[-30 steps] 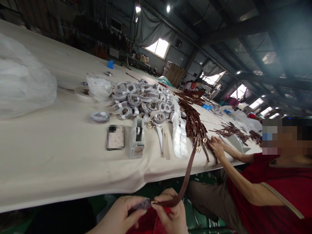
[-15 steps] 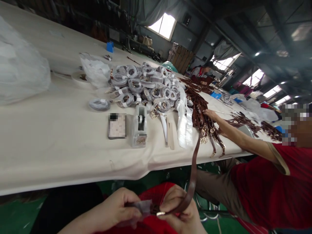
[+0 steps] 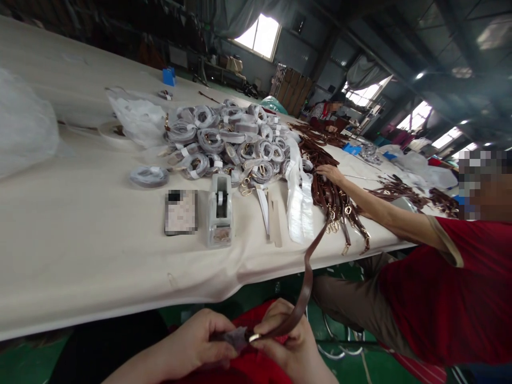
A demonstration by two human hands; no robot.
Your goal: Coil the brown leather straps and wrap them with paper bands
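Over my lap, a brown leather strap (image 3: 307, 285) with a gold metal fitting runs from my hands up to the strap pile at the table edge. My right hand (image 3: 282, 338) is closed on the strap beside the fitting. My left hand (image 3: 208, 338) pinches a thin clear plastic sleeve (image 3: 237, 338) that covers the strap's end. The fitting lies between the two hands, just outside the sleeve. On the table ahead are a tape dispenser (image 3: 220, 213), scissors (image 3: 262, 205) and a stack of flat plastic sleeves (image 3: 298, 208).
Coiled, wrapped straps (image 3: 224, 136) form a heap mid-table, with one wrapped coil (image 3: 149, 176) apart from it. A phone (image 3: 181, 212) lies left of the dispenser. At right, a co-worker in red reaches a hand (image 3: 330, 173) into the brown strap pile (image 3: 320, 154). Plastic bags (image 3: 24, 122) stand left.
My hands have drawn closer together, and less of the sleeve shows between them. The view has shifted slightly. The co-worker's hand has moved a little over the strap pile.
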